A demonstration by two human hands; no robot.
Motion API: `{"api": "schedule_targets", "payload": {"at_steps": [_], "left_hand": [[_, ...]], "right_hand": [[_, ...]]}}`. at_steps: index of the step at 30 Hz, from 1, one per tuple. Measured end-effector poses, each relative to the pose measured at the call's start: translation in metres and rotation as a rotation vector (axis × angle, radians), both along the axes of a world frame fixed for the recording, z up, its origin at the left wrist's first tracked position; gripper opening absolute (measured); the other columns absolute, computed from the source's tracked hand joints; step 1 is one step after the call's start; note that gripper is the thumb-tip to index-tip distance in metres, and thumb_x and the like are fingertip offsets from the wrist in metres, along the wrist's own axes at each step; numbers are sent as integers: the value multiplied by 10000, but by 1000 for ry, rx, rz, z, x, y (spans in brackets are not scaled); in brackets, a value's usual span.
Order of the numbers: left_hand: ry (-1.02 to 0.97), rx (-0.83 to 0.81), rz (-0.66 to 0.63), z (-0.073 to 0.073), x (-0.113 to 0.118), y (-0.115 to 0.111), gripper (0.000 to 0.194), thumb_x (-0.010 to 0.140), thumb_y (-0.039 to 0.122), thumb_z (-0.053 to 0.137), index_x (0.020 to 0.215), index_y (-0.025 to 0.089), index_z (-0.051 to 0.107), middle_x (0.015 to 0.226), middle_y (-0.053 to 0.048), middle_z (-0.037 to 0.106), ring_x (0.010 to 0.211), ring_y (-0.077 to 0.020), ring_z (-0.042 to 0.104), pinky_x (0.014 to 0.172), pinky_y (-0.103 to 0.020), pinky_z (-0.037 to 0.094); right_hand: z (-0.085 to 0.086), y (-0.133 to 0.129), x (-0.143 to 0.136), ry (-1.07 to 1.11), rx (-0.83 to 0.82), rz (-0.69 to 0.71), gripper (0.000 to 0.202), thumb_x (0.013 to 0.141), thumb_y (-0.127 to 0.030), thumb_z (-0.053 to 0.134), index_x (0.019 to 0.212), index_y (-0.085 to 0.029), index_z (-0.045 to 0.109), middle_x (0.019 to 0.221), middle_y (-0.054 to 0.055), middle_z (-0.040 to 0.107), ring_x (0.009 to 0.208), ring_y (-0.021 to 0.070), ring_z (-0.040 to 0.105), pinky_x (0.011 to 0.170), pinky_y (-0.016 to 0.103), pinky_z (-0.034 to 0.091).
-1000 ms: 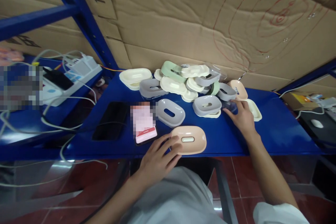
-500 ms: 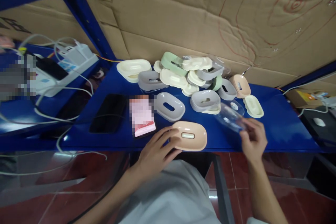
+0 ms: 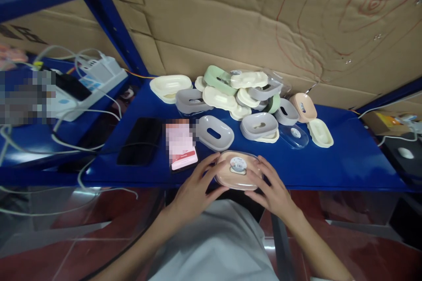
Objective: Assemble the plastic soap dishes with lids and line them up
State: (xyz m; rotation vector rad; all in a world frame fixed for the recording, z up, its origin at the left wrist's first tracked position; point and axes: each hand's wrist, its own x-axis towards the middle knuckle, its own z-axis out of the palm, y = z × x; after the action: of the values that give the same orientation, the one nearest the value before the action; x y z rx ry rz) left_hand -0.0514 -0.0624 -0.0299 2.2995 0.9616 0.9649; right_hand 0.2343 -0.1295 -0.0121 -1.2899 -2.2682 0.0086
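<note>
A peach soap dish (image 3: pixel 238 183) lies at the front edge of the blue table, directly before me. Over it sits a clear lid (image 3: pixel 238 163) bearing a round white label. My left hand (image 3: pixel 198 186) grips the left end, fingers on top and thumb at the near edge. From the right, my right hand (image 3: pixel 272 189) holds the other end in the same manner. Just behind are a grey soap dish (image 3: pixel 220 142) with an oval slot and another grey dish (image 3: pixel 259 124) resting over a cream piece. A second clear lid (image 3: pixel 298 140) lies farther right.
Grey, green (image 3: pixel 219 80), cream (image 3: pixel 171 87) and peach (image 3: pixel 305 112) dishes and trays are heaped against the cardboard wall (image 3: pixel 214 22). A lit phone (image 3: pixel 184 160) and a dark phone-like slab (image 3: pixel 140 140) lie left. Cables and a power strip (image 3: pixel 105 81) stand beyond.
My right hand has moved left with the clear lid, which now lies over the peach dish. My left hand has stayed at the dish's left end.
</note>
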Motion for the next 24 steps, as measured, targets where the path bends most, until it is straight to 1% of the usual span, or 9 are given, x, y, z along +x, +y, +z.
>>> {"api": "schedule_targets", "payload": {"at_steps": [3,5,9,11,17,22,24], "left_hand": [[-2,7,4,-2,0,0,582,1005,325,728,1539,282,501,1584,-138,545,1417,-283,617,1142,-433,582],[10,4,5,-2,0,0,589,1009,337,724,1548,291,493,1587,-132,548,1423,-282,614,1135,-429,585],[33,-17,2,0,2,-1,607,1008,365,721,1563,313,479,1594,-121,551,1424,-280,613,1142,-427,578],[35,-16,15,1,3,-1,603,1010,382,716,1561,314,481,1597,-123,549,1432,-286,606,1155,-436,568],[64,16,33,4,8,-2,604,1027,405,687,1583,332,462,1591,-123,556,1390,-295,639,1116,-447,595],[80,56,37,6,9,-2,594,1041,409,664,1590,307,461,1590,-138,559,1366,-291,654,1100,-435,601],[78,59,43,7,9,-1,588,1042,401,664,1588,305,467,1580,-135,567,1372,-288,648,1113,-432,591]], "right_hand": [[-6,-7,-6,6,56,-30,823,941,-271,787,1662,-370,403,1505,155,602,1525,434,472,1145,664,562],[-8,-7,-8,46,53,-36,829,941,-247,786,1666,-361,399,1524,159,580,1530,421,469,1159,659,552],[-9,-2,-4,152,18,-34,774,957,-261,780,1644,-364,437,1566,142,534,1533,379,477,1189,615,534],[-8,-1,-2,172,10,-40,758,964,-272,775,1640,-364,445,1590,131,522,1530,366,487,1199,587,529],[-8,-4,-3,149,17,-86,784,967,-268,770,1660,-348,413,1677,93,471,1514,346,510,1207,504,541],[-14,-5,-6,58,139,-134,902,911,-298,834,1685,-312,371,1696,109,439,1464,346,568,1186,437,567],[-15,-4,-7,37,142,-138,924,903,-315,842,1690,-314,357,1696,118,437,1468,352,563,1181,449,571]]}}
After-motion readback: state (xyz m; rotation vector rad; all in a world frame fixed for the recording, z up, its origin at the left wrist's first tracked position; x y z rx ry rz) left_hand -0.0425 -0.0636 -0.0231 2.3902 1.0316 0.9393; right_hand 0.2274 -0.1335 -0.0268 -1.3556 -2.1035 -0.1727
